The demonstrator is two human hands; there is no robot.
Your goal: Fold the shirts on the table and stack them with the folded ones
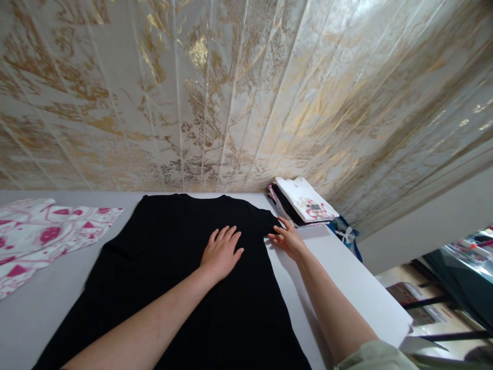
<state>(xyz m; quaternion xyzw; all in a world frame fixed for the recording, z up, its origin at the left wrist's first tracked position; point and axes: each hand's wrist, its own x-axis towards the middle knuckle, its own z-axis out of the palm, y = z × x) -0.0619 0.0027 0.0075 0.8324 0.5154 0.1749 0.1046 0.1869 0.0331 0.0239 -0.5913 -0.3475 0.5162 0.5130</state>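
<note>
Pressing flat on a black t-shirt [173, 277], the left hand [221, 253] lies palm down on the upper chest area, fingers straight and slightly spread, gripping nothing. Shirt is laid out on a grey-white table [346, 277], collar toward the wall, hem toward the camera, covering the middle of the tabletop. Right hand [287, 239] sits at the shirt's right sleeve edge, fingertips touching the sleeve cloth, fingers loosely apart and extended; can't tell if it pinches the fabric or just rests on it. Right forearm crosses bare table, a pale green sleeve [377, 357] showing at the bottom edge. Just beyond the right hand, at the table's far right corner, a stack of folded garments [302, 203], white printed tee on top, darker pieces under it. Far left on the table, a white cloth with pink pattern [42, 231], well apart from both hands. Wall behind is gold-and-white marbled panelling [246, 92].
</note>
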